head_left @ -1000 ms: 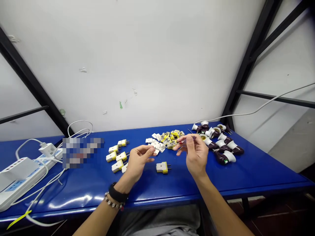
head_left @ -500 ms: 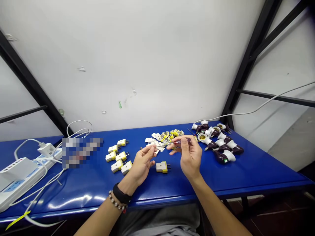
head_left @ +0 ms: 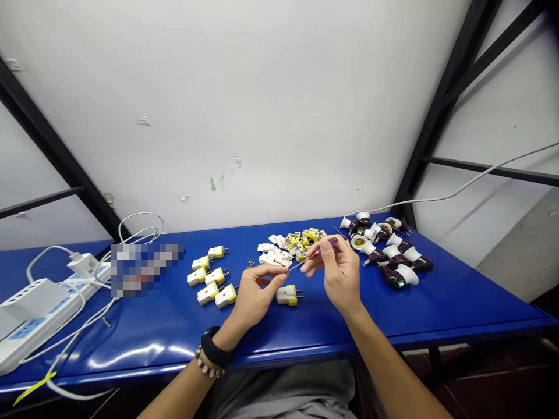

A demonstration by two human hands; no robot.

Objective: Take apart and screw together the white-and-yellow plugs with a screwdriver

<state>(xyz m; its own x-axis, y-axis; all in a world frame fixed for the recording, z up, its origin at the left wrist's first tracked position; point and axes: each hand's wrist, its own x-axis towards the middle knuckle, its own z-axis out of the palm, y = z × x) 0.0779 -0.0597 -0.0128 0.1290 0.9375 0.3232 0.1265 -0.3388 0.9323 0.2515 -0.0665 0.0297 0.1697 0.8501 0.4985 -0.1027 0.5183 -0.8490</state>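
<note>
My right hand (head_left: 338,273) pinches a thin screwdriver (head_left: 318,254) with a dark red handle, its shaft pointing left toward my left hand. My left hand (head_left: 255,294) hovers just above the blue table (head_left: 393,326) with thumb and forefinger pinched together near the screwdriver tip; what they hold is too small to see. A yellow-and-white plug (head_left: 287,295) lies on the table between my hands. Several assembled plugs (head_left: 212,279) lie left of my left hand. A heap of plug parts (head_left: 292,247) sits behind my hands.
Dark brown and white lamp sockets (head_left: 391,253) are piled at the back right. A white power strip (head_left: 39,314) with chargers and white cables (head_left: 140,230) occupies the left end. Black frame bars rise at both sides; a white wall stands behind.
My left hand has dropped lower and moved slightly right toward the loose plug. My right hand shifted a little left, bringing the screwdriver tip closer to the left fingers.
</note>
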